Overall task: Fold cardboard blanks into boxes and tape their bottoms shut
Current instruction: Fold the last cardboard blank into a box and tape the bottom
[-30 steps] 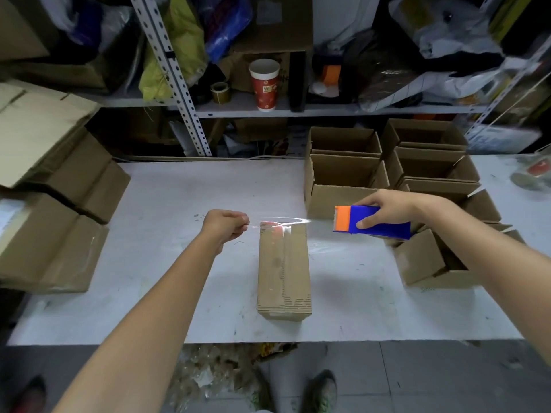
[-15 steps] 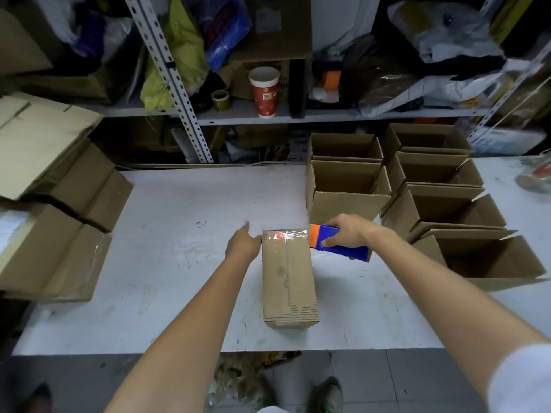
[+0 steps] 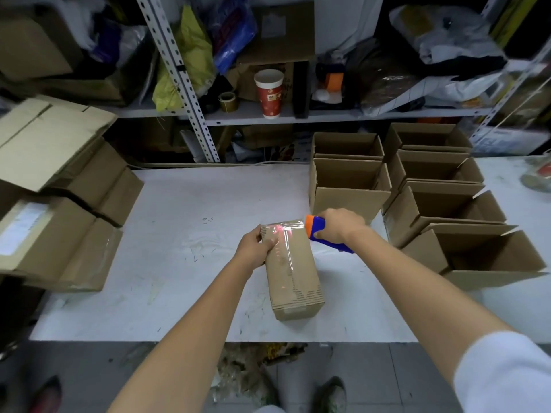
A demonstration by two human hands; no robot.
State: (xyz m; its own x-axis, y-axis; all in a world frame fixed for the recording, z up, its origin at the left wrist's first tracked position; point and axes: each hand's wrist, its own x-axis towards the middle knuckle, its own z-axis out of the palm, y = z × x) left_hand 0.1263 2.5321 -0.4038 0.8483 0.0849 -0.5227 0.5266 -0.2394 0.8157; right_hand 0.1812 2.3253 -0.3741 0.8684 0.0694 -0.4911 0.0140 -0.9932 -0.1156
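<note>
Clear tape (image 3: 286, 228) now lies across the far end of the box (image 3: 293, 272). A second ago that strip was stretched in the air between the two hands, above the box. The left hand (image 3: 253, 245) has let go of the tape's end and now grips the box's far left corner, thumb on top and fingers round the side, apparently pressing the tape end down there. The right hand (image 3: 340, 228) has dropped from up and to the right. It is clamped on the blue and orange dispenser (image 3: 317, 232), whose orange head sits at the box's far right corner.

A lengthwise strip also shows along the top seam, so this cross strip looks like the closing one. What seems left is to cut the tape at the right edge and smooth it down.

The box lies flat on the table (image 3: 193, 234) between the hands, its far end held between them and its near end pointing back towards the person. Finished open boxes (image 3: 348, 186) stand just beyond and outside the right hand.
</note>
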